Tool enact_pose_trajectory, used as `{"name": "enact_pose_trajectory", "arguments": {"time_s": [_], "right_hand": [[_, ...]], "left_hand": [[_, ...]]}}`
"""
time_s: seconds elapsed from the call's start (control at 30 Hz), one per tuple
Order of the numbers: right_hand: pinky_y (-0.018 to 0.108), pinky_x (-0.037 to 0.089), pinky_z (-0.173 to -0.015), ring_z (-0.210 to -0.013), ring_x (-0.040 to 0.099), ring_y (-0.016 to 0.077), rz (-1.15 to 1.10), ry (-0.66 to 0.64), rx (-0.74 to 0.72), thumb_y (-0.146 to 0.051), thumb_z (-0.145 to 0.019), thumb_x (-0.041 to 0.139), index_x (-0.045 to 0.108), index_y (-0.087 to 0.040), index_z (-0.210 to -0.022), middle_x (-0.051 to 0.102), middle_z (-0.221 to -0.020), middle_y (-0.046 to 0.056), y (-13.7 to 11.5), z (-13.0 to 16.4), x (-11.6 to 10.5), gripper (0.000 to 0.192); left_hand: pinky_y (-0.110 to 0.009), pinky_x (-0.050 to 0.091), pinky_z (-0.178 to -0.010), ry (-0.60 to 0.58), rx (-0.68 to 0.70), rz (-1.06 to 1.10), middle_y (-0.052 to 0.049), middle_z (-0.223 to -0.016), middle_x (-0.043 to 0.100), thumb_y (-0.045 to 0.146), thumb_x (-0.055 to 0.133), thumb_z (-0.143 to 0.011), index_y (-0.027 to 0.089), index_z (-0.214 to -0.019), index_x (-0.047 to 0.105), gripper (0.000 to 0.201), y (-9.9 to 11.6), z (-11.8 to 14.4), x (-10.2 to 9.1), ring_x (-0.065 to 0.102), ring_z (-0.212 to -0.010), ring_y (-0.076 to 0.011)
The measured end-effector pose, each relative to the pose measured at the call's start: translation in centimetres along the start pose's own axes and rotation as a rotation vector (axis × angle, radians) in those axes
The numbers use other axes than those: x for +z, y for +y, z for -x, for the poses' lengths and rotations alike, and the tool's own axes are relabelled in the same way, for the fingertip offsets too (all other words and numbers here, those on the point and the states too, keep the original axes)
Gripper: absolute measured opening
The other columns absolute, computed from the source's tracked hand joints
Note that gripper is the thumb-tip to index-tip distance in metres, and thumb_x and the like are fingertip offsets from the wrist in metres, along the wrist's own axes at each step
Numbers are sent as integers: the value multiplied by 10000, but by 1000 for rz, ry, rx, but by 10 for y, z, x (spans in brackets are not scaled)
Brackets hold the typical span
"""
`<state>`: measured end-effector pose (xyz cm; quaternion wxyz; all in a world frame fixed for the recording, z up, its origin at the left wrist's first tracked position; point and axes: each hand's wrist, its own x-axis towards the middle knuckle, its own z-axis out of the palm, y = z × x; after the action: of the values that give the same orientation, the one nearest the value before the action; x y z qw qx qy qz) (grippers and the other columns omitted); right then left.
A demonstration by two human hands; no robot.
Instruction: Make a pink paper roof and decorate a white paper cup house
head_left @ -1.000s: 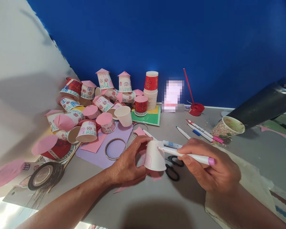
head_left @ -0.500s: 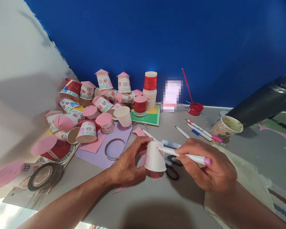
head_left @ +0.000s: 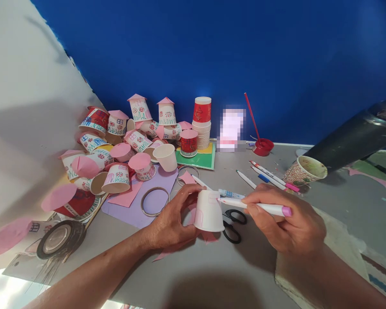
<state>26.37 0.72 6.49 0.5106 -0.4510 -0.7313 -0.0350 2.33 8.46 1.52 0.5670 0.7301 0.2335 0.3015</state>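
My left hand (head_left: 170, 223) grips a small white paper cup (head_left: 209, 211), held upside down over the grey table (head_left: 193, 274). Faint pink lines show on the cup's side. My right hand (head_left: 289, 227) holds a white marker with a pink end cap (head_left: 260, 207); its tip touches the cup near the upturned base. Black scissors (head_left: 233, 225) lie on the table just behind the cup, between my hands. A pink paper scrap (head_left: 167, 253) lies under my left hand.
A heap of decorated cups with pink paper roofs (head_left: 116, 146) fills the left back. A stack of cups (head_left: 202, 122), a red paint dish with brush (head_left: 263, 146), loose markers (head_left: 270, 176), a used paper cup (head_left: 304, 170), a tape roll (head_left: 56, 238) and metal rings (head_left: 154, 201) lie around.
The marker tip has shifted slightly up and right along the cup near its upturned base. My left hand keeps the cup in the same place.
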Motion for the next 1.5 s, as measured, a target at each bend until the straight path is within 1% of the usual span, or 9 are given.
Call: {"name": "enact_pose_trajectory", "arguments": {"time_s": [0.17, 0.3, 0.5, 0.73, 0.9, 1.03, 1.27, 1.37, 1.5], "right_hand": [[274, 534, -588, -561, 644, 132, -9, 16, 18, -74, -903, 627, 685, -253, -934, 701, -708, -44, 1, 0, 0, 190], [254, 533, -574, -570, 649, 124, 18, 67, 38, -80, -897, 645, 688, -253, -926, 718, -717, -52, -1, 2, 1, 180], [286, 568, -587, -579, 688, 157, 36, 95, 133, -110, -914, 657, 710, -271, -941, 756, -737, -34, -5, 5, 1, 172], [298, 566, -594, -594, 689, 166, -7, 70, 70, -102, -914, 659, 713, -282, -1011, 759, -746, -32, -3, 7, 3, 211], [286, 547, -574, -586, 672, 162, 25, 29, 81, -118, -926, 647, 694, -275, -964, 733, -718, -32, -4, 3, 2, 168], [276, 530, -543, -549, 649, 150, 16, 6, 77, -126, -938, 619, 677, -266, -941, 716, -691, -34, -5, 1, 2, 152], [274, 528, -524, -537, 657, 147, 20, -31, 118, -130, -939, 583, 663, -253, -902, 748, -724, -19, -8, 0, 1, 152], [275, 535, -526, -530, 662, 149, 15, -61, 106, -124, -942, 563, 655, -250, -878, 753, -723, -12, -8, -2, 1, 168], [284, 548, -546, -546, 668, 159, 4, 1, 51, -95, -927, 590, 651, -268, -909, 755, -727, -20, -8, -1, 3, 185]], "left_hand": [[-428, 458, -1173, -16, 8, 10, -117, -1415, 573, -64, 686, -660, 249, -1387, 462, 822, -2, 0, -1, 575, -1357, -287], [-429, 459, -1172, -15, -4, 10, -123, -1398, 563, -35, 705, -672, 233, -1376, 466, 789, 1, -1, -2, 586, -1341, -286], [-453, 468, -1165, -10, 0, -21, -131, -1409, 561, -17, 722, -690, 238, -1374, 470, 773, 2, -1, -1, 587, -1336, -299], [-465, 475, -1162, -3, 51, -75, -137, -1426, 557, 40, 752, -720, 244, -1397, 477, 758, 2, -1, 0, 591, -1328, -304], [-457, 470, -1167, -1, 41, -57, -129, -1406, 574, 42, 776, -714, 246, -1390, 475, 767, 5, -1, 2, 592, -1322, -296], [-458, 469, -1170, 2, 48, -67, -132, -1419, 555, 51, 772, -727, 243, -1394, 480, 753, 6, -1, 2, 586, -1329, -292], [-472, 479, -1162, 8, 65, -96, -132, -1414, 555, 58, 770, -725, 243, -1396, 492, 750, 4, -1, 1, 583, -1327, -305], [-477, 483, -1158, 10, 71, -98, -132, -1406, 558, 55, 755, -726, 239, -1394, 498, 739, 3, -1, 1, 591, -1315, -303], [-479, 484, -1159, 17, 73, -98, -131, -1399, 567, 59, 743, -729, 238, -1391, 510, 723, 3, -1, 1, 592, -1311, -300]]}}
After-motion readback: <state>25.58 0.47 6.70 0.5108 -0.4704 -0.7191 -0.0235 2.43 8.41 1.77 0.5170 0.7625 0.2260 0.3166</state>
